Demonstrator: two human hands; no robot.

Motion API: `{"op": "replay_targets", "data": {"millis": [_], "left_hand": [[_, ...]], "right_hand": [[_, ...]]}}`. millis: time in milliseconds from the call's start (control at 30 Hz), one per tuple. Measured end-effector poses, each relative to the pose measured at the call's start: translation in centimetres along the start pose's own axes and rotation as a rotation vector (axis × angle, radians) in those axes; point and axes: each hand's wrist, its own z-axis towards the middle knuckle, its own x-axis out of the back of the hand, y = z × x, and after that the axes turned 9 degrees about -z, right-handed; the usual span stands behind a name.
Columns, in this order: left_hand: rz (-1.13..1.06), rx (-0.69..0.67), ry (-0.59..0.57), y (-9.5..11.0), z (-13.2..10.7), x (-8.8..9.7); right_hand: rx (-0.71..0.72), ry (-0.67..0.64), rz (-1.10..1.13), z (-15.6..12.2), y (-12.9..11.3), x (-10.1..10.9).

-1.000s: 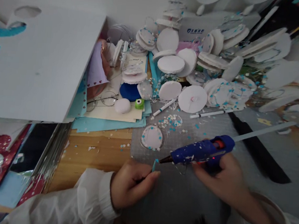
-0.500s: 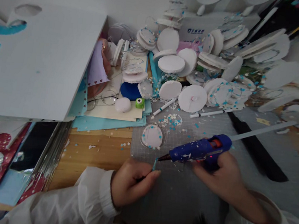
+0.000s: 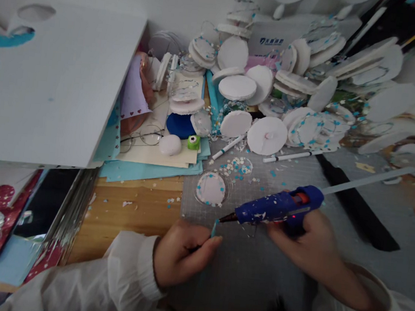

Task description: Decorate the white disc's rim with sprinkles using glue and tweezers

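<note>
My left hand (image 3: pixel 188 251) pinches a thin light-blue strip (image 3: pixel 214 228) between thumb and forefinger, its tip pointing up. In my right hand (image 3: pixel 310 248) is a blue glue gun (image 3: pixel 276 206), spotted with white, with a long glue stick (image 3: pixel 368 182) out of its back. The dark nozzle meets or nearly meets the strip's upper end. Just beyond lies a white disc (image 3: pixel 210 189) ringed with small blue and white pieces. A scatter of tiny blue and white flower-like pieces (image 3: pixel 236 166) is behind it.
Grey cutting mat (image 3: pixel 264 283) under the hands. A black sheath-like strip (image 3: pixel 362 209) lies right, white pens (image 3: pixel 291 157) behind. Many white discs (image 3: pixel 268 136) pile at the back. Left are a green punch (image 3: pixel 193 142), glasses (image 3: pixel 150 135), blue paper (image 3: pixel 150 170) and a white board (image 3: pixel 60 87).
Both hands keep almost the same place. The glue gun's back end has shifted very slightly, and the nozzle stays at the strip's tip.
</note>
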Motion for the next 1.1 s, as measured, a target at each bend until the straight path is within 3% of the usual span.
{"op": "replay_targets", "data": {"millis": [1100], "left_hand": [[0.020, -0.024, -0.013, 0.01, -0.01, 0.07]], "right_hand": [[-0.015, -0.033, 0.012, 0.04, -0.01, 0.22]]}}
